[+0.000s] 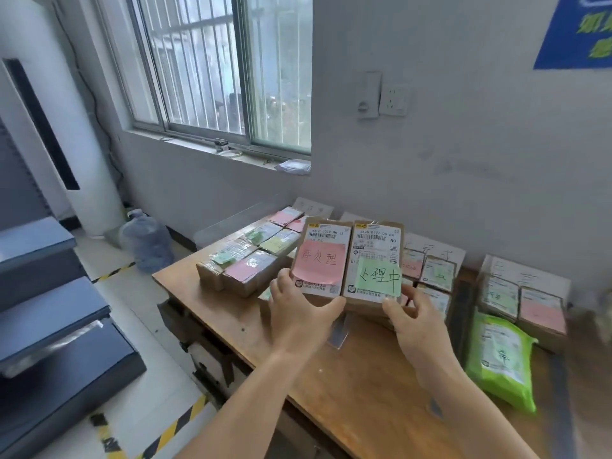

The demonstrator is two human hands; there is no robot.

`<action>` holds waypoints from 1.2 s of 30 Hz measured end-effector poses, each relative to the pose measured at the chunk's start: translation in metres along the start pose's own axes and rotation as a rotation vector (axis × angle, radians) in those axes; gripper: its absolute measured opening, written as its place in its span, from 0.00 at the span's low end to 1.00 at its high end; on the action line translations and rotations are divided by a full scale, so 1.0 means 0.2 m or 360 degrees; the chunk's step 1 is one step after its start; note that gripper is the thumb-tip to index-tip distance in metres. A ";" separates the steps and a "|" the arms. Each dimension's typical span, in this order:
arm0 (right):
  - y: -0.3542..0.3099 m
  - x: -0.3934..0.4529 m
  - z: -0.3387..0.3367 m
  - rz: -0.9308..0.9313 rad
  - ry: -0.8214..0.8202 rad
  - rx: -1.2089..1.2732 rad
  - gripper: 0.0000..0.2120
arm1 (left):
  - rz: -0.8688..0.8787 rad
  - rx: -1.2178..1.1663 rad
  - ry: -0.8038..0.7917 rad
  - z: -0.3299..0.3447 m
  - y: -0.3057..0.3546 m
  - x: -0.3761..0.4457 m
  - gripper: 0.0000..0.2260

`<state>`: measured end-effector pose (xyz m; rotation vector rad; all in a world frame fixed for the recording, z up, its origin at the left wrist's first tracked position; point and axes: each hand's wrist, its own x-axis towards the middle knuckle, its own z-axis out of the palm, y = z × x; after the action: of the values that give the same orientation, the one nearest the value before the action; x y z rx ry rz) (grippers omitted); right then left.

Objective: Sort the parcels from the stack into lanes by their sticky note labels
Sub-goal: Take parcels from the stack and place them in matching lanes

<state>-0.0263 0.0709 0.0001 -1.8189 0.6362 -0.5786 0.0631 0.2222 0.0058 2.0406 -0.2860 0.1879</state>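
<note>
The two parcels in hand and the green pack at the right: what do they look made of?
Left-hand parcel and right-hand parcel: likely matte brown cardboard or kraft paper, flat-faced, each bearing a white printed label and a paper sticky note. Green pack: probably soft plastic film, judging by its sheen, wrinkles and crimped edge.

Barred window [218,71] set in the grey wall, taken here as landmark. On its sill, a small dark box [221,145] and a crumpled white bag [293,166]. Right of the window, a wall socket [392,101] beside a white switch box [368,96]; farther right, high up, a blue poster [576,31]. Left of the window, a tall white standing unit [49,120]. Below the window, on the floor, a large water bottle [147,240]. Lower left of it, dark blue steps [49,313] and yellow-black floor tape [172,429].
</note>
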 end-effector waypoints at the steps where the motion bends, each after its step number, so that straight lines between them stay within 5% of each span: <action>1: -0.01 0.00 0.04 0.0000 -0.0019 -0.0001 0.19 | -0.0007 0.0004 0.0013 -0.03 -0.03 0.02 0.45; 25: -0.15 0.56 0.77 0.0061 -0.0096 -0.0087 0.20 | -0.0018 0.0107 -0.0018 -0.17 -0.44 0.86 0.42; 36: -0.13 0.55 0.96 0.0251 0.0367 -0.0195 0.23 | 0.0089 -0.0056 -0.0298 -0.22 -0.61 1.18 0.41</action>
<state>0.1858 0.1369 -0.0244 -1.8095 0.9807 -0.6600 0.3236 0.2884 -0.0174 2.0191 -0.4599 0.0255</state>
